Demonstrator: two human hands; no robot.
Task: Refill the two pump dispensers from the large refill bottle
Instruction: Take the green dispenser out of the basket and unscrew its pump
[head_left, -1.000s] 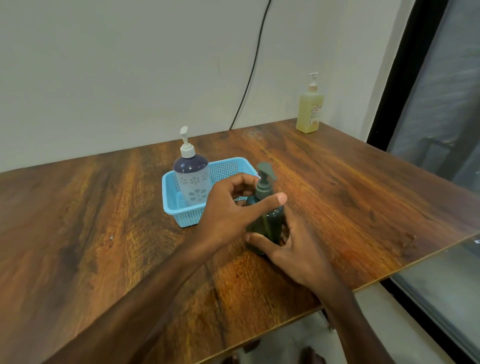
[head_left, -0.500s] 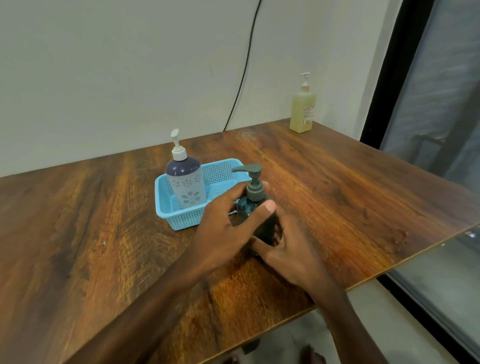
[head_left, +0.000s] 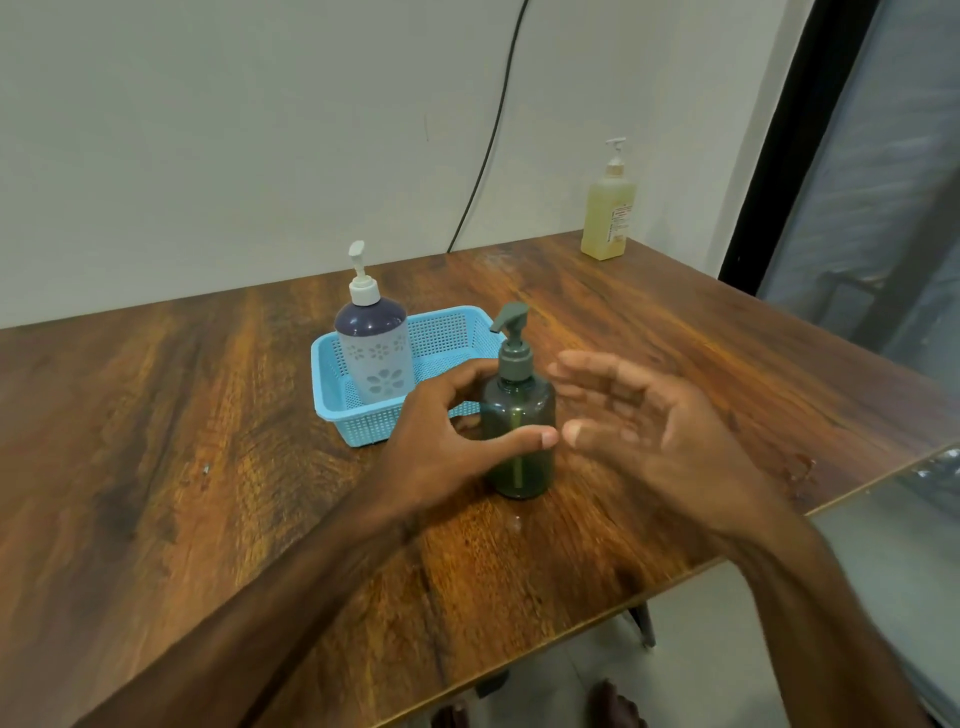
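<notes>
— While we are looking down at the desk (head_left: 156, 467), we are seeing the dark green pump dispenser (head_left: 521, 436) standing upright around its middle, a little toward the near edge, with its pump head on.

— Yes, and we are gripping it with the left hand (head_left: 441, 447): the thumb is lying across the front of the bottle and the fingers are curling round its far side.

— And the right hand (head_left: 649, 421)?

— We are holding it released just beside the dispenser, on the right, fingers spread and palm facing the bottle. It is showing blurred and is not appearing to touch.

— Behind the left hand we are seeing the blue basket (head_left: 332, 395). We cannot tell whether it is touching the green dispenser.

— The flowered dispenser (head_left: 375, 358) is standing upright in the basket's left end.

— The large yellowish refill bottle (head_left: 608, 213) is standing at the desk's far right corner, by the wall, well apart from both hands.

— A black cable (head_left: 488, 130) is running down the wall to the far edge.
</notes>
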